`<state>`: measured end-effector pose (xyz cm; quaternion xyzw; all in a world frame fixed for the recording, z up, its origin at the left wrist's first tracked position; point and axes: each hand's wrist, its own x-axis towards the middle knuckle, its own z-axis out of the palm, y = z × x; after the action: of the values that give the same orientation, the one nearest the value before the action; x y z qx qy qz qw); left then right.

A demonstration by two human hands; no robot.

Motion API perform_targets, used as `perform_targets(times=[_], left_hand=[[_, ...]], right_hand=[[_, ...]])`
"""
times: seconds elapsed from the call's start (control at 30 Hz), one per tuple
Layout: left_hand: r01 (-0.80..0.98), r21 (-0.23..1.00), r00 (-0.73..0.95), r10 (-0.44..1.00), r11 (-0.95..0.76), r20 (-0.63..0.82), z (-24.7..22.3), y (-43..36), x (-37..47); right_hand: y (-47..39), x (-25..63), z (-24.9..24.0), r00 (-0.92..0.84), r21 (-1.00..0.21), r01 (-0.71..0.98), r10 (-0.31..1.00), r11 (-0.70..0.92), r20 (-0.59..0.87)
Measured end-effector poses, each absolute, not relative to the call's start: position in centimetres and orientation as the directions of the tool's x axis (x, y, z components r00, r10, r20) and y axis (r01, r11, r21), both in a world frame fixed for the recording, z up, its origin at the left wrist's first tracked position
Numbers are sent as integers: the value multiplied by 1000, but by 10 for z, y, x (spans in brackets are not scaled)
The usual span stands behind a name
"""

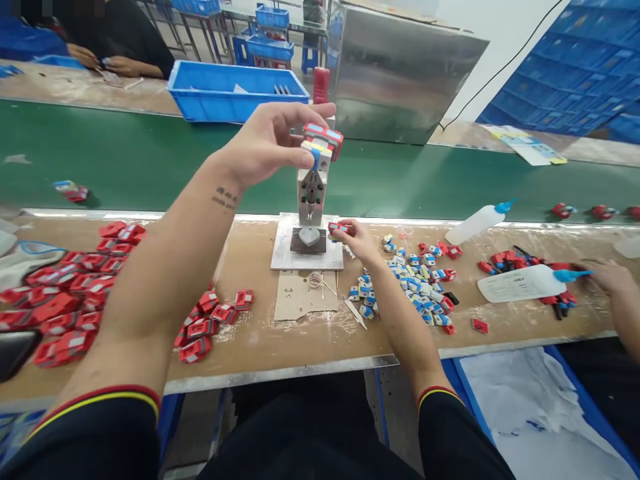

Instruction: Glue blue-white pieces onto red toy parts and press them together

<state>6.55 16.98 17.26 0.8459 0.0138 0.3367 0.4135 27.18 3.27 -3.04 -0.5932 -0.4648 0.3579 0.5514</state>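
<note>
My left hand [273,143] is raised in front of the upright metal press [313,193], its fingers closed round a red, white and blue toy part [323,143]. Lower and to the right, my right hand [357,239] pinches a small red part [339,228] beside the press base [281,252]. A grey, rounded piece [309,236] sits on the dark plate of the press. Blue-and-white pieces [413,280] lie in a pile right of the press. Red parts [200,327] lie loose to its left, below my left forearm.
A larger heap of red parts [63,307] is at the far left. White bottles [523,283] with blue tips stand out at the right, near another person's hand [607,273]. Cardboard [300,303] lies before the press. Behind are a green belt [200,157] and blue bin [240,103].
</note>
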Motion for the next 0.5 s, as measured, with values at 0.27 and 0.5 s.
perform_targets(times=[0.27, 0.5], left_hand=[[-395, 716, 764, 227, -576, 604, 159, 161, 52], [-358, 773, 752, 329, -524, 571, 154, 147, 33]], right_hand=[[-37, 289, -7, 331, -996, -70, 943, 51, 25], [-54, 283, 4, 318, -963, -225, 945, 149, 72]])
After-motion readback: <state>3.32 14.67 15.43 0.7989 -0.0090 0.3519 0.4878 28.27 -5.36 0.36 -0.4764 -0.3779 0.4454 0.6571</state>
